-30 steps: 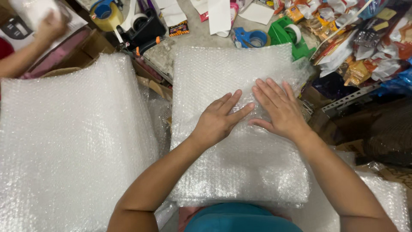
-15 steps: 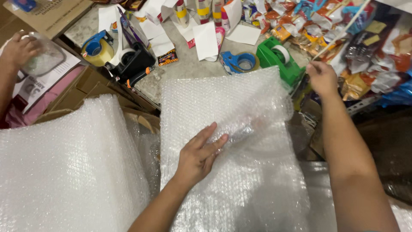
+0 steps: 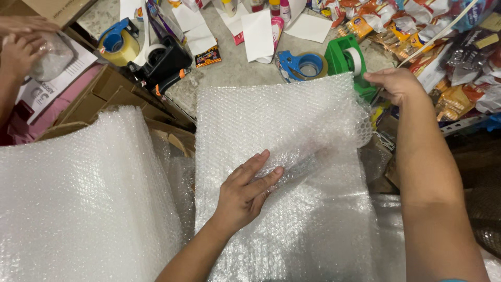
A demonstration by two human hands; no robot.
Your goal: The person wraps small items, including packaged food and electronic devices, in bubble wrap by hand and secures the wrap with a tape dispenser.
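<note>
A sheet of clear bubble wrap (image 3: 282, 136) lies folded over something in front of me. My left hand (image 3: 245, 190) rests flat on the fold, fingers spread, pressing it down. My right hand (image 3: 396, 83) is stretched out to the far right corner of the sheet, beside a green tape dispenser (image 3: 347, 60) with a white roll, and its fingers curl at the dispenser. I cannot tell whether it grips tape. What lies inside the wrap is hidden.
A big stack of bubble wrap (image 3: 78, 203) fills the left. Beyond lie blue tape dispensers (image 3: 305, 65), a black one (image 3: 164, 60), white paper slips (image 3: 258, 34) and snack packets (image 3: 454, 42). Another person's hands (image 3: 21, 49) hold a wrapped bundle at the far left.
My right hand left the bubble wrap and reached out to the green tape dispenser. My left hand stayed pressing the fold. The view shifted forward.
</note>
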